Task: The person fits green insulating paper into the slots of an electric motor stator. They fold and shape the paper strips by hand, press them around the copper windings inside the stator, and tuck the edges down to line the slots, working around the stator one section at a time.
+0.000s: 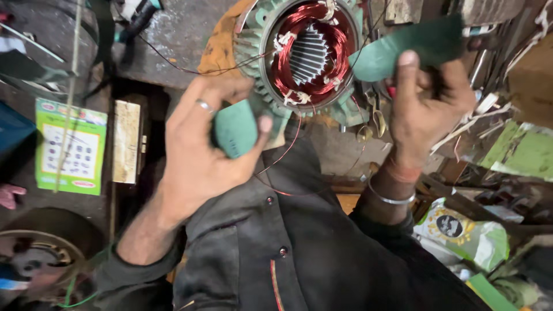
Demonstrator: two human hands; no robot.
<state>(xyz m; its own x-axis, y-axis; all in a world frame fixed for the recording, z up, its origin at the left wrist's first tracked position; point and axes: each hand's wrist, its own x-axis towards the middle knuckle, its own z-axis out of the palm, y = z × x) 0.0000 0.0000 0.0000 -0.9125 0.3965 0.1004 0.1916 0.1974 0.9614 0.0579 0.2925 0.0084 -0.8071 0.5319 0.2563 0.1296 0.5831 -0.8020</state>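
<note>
A green motor stator (pixel 308 55) with red copper windings stands on the workbench ahead of me, thin red wires trailing from it toward my chest. My left hand (pixel 201 144) wears a ring and curls a small piece of green insulation paper (pixel 235 129) between thumb and fingers, just below the stator's left side. Up at the stator's right edge, my right hand (pixel 429 106) pinches a larger strip of green insulation paper (pixel 412 46); a metal bangle circles that wrist. My dark jacket fills the bottom of the view.
A green-bordered printed card (pixel 70 147) and a wooden block (pixel 127 148) lie at the left. A round metal motor part (pixel 34 253) sits at lower left. Green paper scraps (pixel 521 151) and a printed plastic bag (pixel 464 233) clutter the right.
</note>
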